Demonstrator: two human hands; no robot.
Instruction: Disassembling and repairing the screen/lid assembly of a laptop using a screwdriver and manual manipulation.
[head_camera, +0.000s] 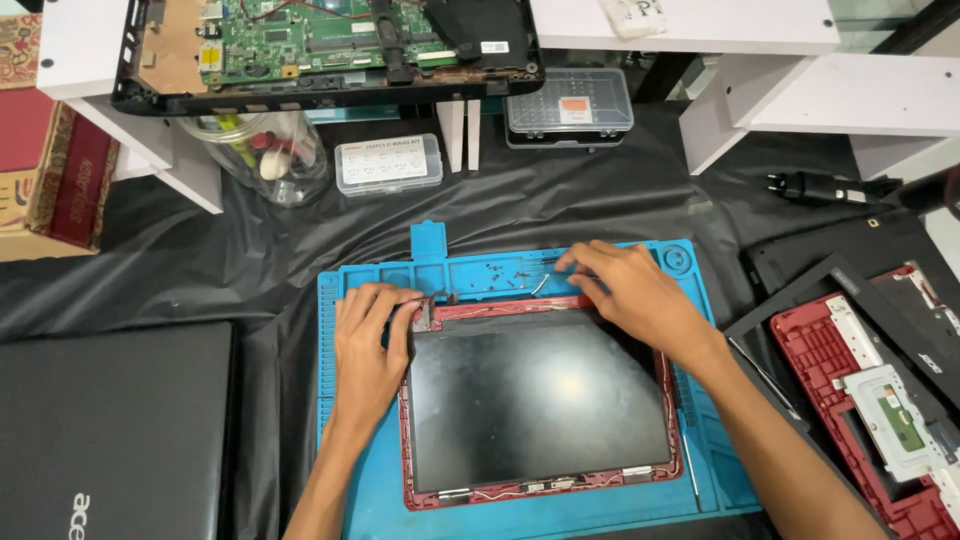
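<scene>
Single head-worn view, looking steeply down and forward from above the person's chest onto a black-draped table (560, 200), close enough that both forearms enter from the bottom edge and the blue mat (520, 270) fills the centre. The camera faces the table's far edge, where a white shelf (700, 25) with an opened laptop base (330, 50) cuts off at the top of frame (no horizon, no room visible). Left and right table edges are cropped, a closed black laptop (115, 430) at lower left and a red laptop shell (860, 400) at lower right only partly in view; no second view to compare.

Glossy glass screen panel (540, 400) in red plastic frame (520, 492), on matt blue rubbery mat (560, 515).
</scene>
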